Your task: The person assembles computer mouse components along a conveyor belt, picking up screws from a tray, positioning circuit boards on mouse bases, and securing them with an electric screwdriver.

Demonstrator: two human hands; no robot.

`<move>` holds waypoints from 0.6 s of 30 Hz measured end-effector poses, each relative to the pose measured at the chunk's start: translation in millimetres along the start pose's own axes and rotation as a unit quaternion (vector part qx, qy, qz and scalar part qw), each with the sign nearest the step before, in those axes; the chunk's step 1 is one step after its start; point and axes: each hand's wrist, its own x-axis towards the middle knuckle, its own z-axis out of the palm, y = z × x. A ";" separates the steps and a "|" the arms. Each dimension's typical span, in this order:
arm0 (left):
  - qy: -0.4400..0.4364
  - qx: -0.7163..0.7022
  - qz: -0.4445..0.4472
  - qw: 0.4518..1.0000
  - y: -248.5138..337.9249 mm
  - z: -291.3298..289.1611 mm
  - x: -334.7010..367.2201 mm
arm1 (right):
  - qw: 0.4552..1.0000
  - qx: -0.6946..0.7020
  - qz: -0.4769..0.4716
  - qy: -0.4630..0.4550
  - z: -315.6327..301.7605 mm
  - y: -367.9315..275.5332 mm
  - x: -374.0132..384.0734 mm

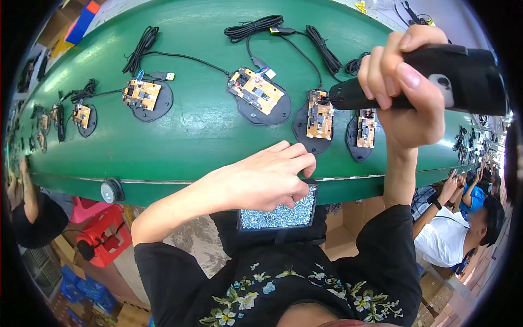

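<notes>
My right hand [406, 90] is wrapped round a black electric screwdriver [457, 79], held sideways above the table's right part. Its tip points left, at the orange circuit board [320, 121] on a black computer mouse base. Over a tray of small silvery screws [275, 219] at the table's near edge, my left hand [267, 177] has its fingers curled, their tips down by the screws. Whatever they pinch is hidden. Another mouse base with a board [364, 131] lies just right, partly behind my right hand, and a larger one [261, 98] lies to the left.
More mouse bases with boards [143, 98] and bundled black cables [253, 28] stretch leftward along the green table [201, 139]. A round grey knob [111, 191] sticks out at the near edge. Co-workers sit at both sides; a red stool [106, 240] stands at lower left.
</notes>
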 end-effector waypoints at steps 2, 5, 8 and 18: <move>0.003 -0.012 0.006 1.000 -2.8 0.5 -2.2 | 1.000 -0.013 0.005 0.010 2.2 5.4 2.0; 0.027 -0.057 0.028 0.998 -3.9 0.5 -4.7 | 1.000 -0.010 0.000 -0.002 3.8 7.9 6.2; 0.064 -0.095 0.046 0.992 -3.6 2.1 -0.3 | 0.999 -0.031 0.005 -0.005 5.7 8.4 7.9; 0.286 -0.100 -0.076 0.950 -10.1 -13.3 -0.7 | 0.997 0.075 -0.035 -0.002 -5.3 -38.3 8.3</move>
